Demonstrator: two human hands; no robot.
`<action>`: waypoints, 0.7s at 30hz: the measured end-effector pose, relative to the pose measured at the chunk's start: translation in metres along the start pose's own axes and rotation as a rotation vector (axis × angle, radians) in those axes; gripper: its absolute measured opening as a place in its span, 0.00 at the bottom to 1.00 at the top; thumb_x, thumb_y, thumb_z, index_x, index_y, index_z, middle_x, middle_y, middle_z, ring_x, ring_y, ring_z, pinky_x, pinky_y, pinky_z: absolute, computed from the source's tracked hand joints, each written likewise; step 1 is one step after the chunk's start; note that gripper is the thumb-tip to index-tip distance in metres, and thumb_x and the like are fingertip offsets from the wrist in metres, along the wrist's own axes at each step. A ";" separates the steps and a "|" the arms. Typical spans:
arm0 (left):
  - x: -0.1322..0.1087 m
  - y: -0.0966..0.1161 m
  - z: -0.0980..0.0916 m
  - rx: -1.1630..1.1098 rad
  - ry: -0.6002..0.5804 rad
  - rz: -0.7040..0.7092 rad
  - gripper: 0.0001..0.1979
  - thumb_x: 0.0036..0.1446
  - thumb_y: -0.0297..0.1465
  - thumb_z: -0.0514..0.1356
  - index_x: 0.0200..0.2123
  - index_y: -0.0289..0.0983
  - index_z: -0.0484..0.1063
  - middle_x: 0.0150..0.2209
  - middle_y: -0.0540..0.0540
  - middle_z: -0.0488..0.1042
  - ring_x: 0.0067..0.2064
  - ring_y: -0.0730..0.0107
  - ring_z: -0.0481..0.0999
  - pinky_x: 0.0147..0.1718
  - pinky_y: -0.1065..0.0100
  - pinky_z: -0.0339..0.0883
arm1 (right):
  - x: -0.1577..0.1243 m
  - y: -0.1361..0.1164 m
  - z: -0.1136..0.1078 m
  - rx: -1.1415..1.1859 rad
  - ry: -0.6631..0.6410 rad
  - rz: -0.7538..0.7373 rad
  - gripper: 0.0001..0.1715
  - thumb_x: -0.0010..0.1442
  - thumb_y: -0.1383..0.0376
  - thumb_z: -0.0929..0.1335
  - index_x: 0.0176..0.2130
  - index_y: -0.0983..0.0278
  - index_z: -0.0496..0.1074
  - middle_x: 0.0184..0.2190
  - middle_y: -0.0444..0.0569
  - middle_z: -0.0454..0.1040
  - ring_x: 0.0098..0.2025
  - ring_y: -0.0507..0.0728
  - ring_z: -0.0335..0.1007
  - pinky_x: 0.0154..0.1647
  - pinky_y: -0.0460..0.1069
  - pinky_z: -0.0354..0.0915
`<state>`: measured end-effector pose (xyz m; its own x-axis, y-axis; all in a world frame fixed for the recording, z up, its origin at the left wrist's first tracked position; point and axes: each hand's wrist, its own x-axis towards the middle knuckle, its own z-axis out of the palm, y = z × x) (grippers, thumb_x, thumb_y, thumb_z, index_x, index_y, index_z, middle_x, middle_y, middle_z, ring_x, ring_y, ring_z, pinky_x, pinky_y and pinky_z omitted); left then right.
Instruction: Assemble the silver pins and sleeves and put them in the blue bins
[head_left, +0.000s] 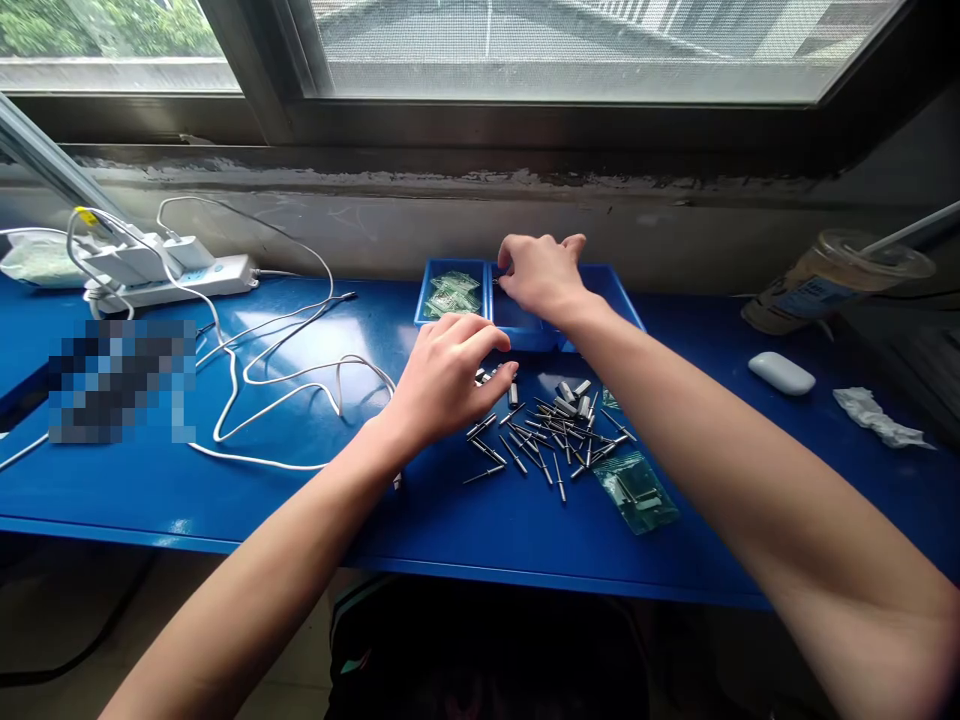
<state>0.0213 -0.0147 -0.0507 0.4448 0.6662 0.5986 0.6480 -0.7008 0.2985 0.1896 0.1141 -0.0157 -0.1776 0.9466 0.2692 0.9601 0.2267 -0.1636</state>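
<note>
My right hand [544, 272] is over the blue parts bins, its thumb and index finger brought together above the middle bin [517, 335]; whatever they pinch is too small to make out. Nearer to me, my left hand [454, 370] hovers by the pile with fingers curved and the thumb apart, nothing seen between them. Loose blind rivets [559, 478] lie scattered on the blue table, with several short metal hex pieces [568, 392] among them. Small green-tinted plastic bags [452, 293] fill the left bin [422, 295]. Another bag [637, 492] with metal parts inside lies right of the rivets.
White cables [232, 370] run over the table's left side from a power strip [225, 275]. On the right are a white earbud case [781, 373], a crumpled tissue [881, 417] and a plastic drink cup [810, 285] with a straw. A window sill [360, 215] borders the back.
</note>
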 end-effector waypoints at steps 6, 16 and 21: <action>-0.001 -0.003 0.001 0.042 0.010 -0.004 0.04 0.68 0.31 0.64 0.45 0.38 0.77 0.49 0.43 0.80 0.51 0.54 0.76 0.51 0.55 0.68 | -0.047 0.009 -0.056 0.394 0.128 -0.180 0.03 0.61 0.67 0.75 0.34 0.61 0.78 0.28 0.48 0.76 0.32 0.60 0.70 0.42 0.59 0.67; 0.001 -0.002 -0.001 0.055 0.055 -0.044 0.04 0.68 0.29 0.63 0.43 0.37 0.78 0.48 0.44 0.80 0.52 0.54 0.76 0.50 0.56 0.67 | -0.193 0.008 -0.097 0.092 -0.470 -0.453 0.06 0.61 0.69 0.70 0.39 0.59 0.77 0.39 0.44 0.76 0.36 0.55 0.72 0.33 0.50 0.60; 0.000 -0.002 0.001 0.035 0.049 -0.040 0.04 0.68 0.30 0.64 0.43 0.37 0.78 0.48 0.44 0.80 0.52 0.55 0.76 0.52 0.56 0.68 | -0.220 0.014 -0.078 -0.018 -0.400 -0.542 0.06 0.65 0.71 0.67 0.41 0.60 0.73 0.41 0.47 0.74 0.39 0.58 0.69 0.37 0.53 0.58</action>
<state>0.0204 -0.0130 -0.0517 0.3879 0.6800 0.6222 0.6863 -0.6637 0.2975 0.2588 -0.1090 -0.0032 -0.6985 0.7128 -0.0637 0.7154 0.6932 -0.0880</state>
